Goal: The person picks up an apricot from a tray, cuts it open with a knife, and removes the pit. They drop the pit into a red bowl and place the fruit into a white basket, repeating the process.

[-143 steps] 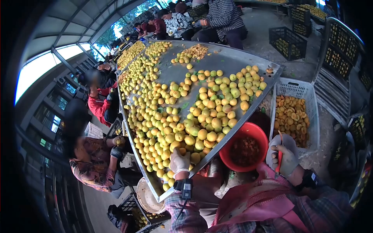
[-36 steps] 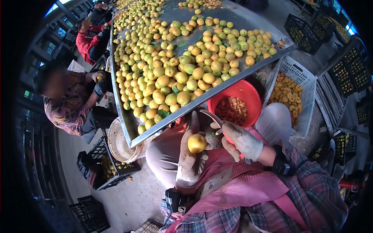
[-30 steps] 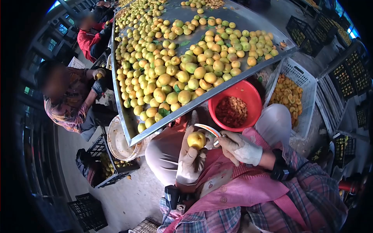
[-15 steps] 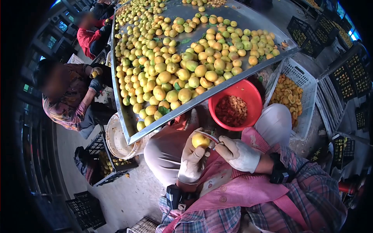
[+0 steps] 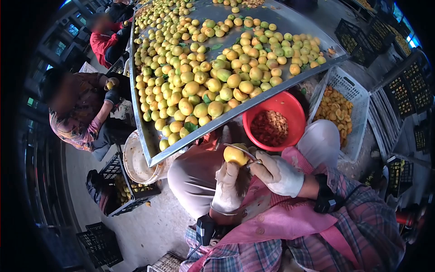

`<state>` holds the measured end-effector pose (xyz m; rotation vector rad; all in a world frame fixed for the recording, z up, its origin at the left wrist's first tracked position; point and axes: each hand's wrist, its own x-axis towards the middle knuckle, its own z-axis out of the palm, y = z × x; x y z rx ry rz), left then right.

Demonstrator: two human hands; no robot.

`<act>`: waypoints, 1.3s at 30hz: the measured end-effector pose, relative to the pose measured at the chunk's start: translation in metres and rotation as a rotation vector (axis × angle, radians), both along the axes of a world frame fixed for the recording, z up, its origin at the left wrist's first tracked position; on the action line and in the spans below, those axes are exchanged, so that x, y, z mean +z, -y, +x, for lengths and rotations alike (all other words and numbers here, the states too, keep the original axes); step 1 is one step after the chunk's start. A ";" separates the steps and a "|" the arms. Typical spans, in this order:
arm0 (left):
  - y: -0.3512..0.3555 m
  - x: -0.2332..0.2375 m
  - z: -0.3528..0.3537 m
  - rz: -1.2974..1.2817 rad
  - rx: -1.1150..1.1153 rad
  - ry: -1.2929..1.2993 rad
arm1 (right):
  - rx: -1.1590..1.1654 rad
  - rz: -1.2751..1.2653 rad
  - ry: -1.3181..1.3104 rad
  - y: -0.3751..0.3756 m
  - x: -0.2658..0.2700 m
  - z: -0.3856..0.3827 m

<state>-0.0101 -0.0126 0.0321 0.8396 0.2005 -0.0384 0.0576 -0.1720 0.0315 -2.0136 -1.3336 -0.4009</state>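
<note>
My left hand (image 5: 229, 185), in a pale work glove, is closed around a yellow apricot (image 5: 234, 156) and holds it up above my lap. A knife (image 5: 248, 154) with a thin blade lies across the upper right side of the fruit. My gloved right hand (image 5: 279, 175) grips the knife, its fingers wrapped round the handle and hiding most of it. Just beyond both hands, a red basin (image 5: 297, 111) holds pale and dark red-brown pieces. The metal sorting table (image 5: 217, 123) in front of me is heaped with apricots (image 5: 215, 109).
Right of the basin stands a white crate (image 5: 360, 97) of halved apricots. A white bucket (image 5: 131, 156) and a black crate (image 5: 111, 170) with fruit are at the left. Two people (image 5: 84, 106) sit along the table's left side. Black crates (image 5: 351, 36) stand at the far right.
My left hand has lifted the apricot slightly and turned it. The knife has shifted, its blade now reaching over the fruit's upper side. My right hand has stayed close beside it.
</note>
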 end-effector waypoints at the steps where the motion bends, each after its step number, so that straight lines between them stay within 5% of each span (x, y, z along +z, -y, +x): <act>1: 0.004 0.004 0.001 0.000 -0.001 -0.001 | -0.001 0.000 -0.001 -0.002 0.005 -0.001; 3: 0.010 0.016 0.005 -0.203 0.092 0.016 | -0.022 0.016 -0.526 -0.002 0.025 -0.004; 6: 0.000 0.017 0.003 0.033 0.051 0.129 | 0.017 -0.030 -0.546 0.002 0.036 -0.003; 10: -0.009 0.023 0.003 0.426 -0.071 0.171 | 0.027 -0.121 -0.453 0.005 0.028 -0.004; 12: -0.007 0.035 0.004 0.448 -0.073 0.144 | 0.062 -0.130 -0.003 0.007 0.032 -0.002; 14: -0.004 0.040 0.006 0.471 -0.075 0.119 | 0.032 -0.102 -0.023 0.006 0.037 -0.004; 16: 0.005 0.040 0.007 0.344 -0.009 0.131 | 0.003 -0.072 -0.041 0.006 0.037 -0.008; 19: 0.011 0.041 0.008 0.226 0.001 0.127 | -0.012 -0.085 -0.403 0.008 0.034 -0.010; 21: 0.009 0.037 0.009 0.207 -0.024 0.155 | 0.058 -0.079 0.008 0.013 0.031 -0.006; 22: 0.009 0.036 0.009 0.188 -0.049 0.183 | 0.054 -0.081 0.006 0.012 0.033 -0.007; 24: 0.012 0.036 0.009 0.128 -0.044 0.159 | 0.007 0.056 -0.485 0.008 0.037 -0.007; 31: 0.025 0.032 0.009 -0.013 0.051 0.100 | -0.010 0.038 -0.388 0.009 0.022 -0.007; 35: 0.019 0.014 0.013 -0.011 0.079 0.115 | 0.057 0.147 -0.736 0.010 0.032 -0.005; 37: 0.000 0.007 0.022 -0.429 0.180 0.087 | 0.077 0.152 -0.852 0.011 0.035 -0.006; 39: -0.011 0.006 0.021 -0.463 0.214 0.014 | 0.005 0.231 -0.733 0.011 0.031 -0.005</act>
